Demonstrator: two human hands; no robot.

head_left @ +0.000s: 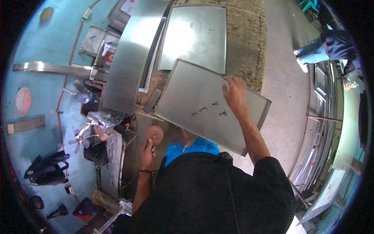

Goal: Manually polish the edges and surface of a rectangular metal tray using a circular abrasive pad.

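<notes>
My left hand (148,154) pinches a round reddish-brown disc (155,134) by its lower edge. The disc looks like an abrasive disc and is held upright, left of my body. A grey sheet-metal panel (194,99) with folded edges and some dark handwriting lies tilted in front of me, its near part jutting past the bench edge. Its far edge is gripped by my right hand (236,93), with the thumb apart on the face and the fingertips partly hidden at the edge. Beyond it a second metal panel (206,43) lies flat, partly overlapped by the first.
A worn wooden bench (249,43) bears the panels. To the left stands a long metal sheet (130,66), near a small fan (80,140) and plastic-wrapped items (104,118). A person (331,46) is at the far right, beside a rack of metal lengths (321,128).
</notes>
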